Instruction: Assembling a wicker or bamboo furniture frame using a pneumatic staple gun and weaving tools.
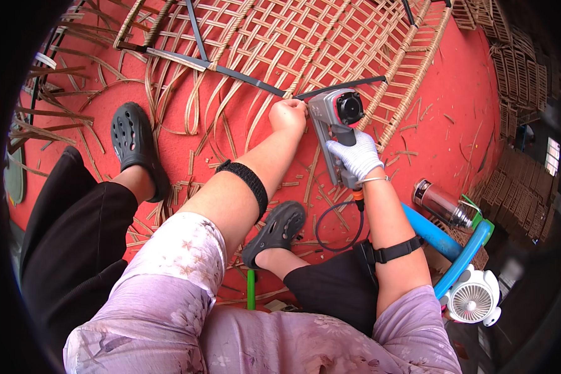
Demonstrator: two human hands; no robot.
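Held in the gloved right hand (358,154): one grey power stapler (322,112) with a black round cap, fingers wrapped round the handle. Brought its front end close to the join of the dark metal frame (249,81) – contact there, could not tell. Curled the bare left hand (288,115) at that same join, just beside the stapler; could not tell whether gripping a strand or the frame (fingertips hidden from view).

Had ahead, beyond both hands, one woven panel (305,47) of tan strips, open lattice, with loose ends trailing near the left hand. Connected to the stapler's lower end: one orange coupling (358,198) and one looped black hose (340,250).

Wore a lilac floral top (249,340), black trousers (75,230), a black band (249,184) on the left arm, and a pair of dark clogs, left (133,140) and right (279,230), set apart on the red floor (442,81) – strewn with cut strips. Had at the right side: one clear bottle (439,202), blue tubing (430,230), one white fan (472,301). Had farther right, stacked woven pieces (523,187).
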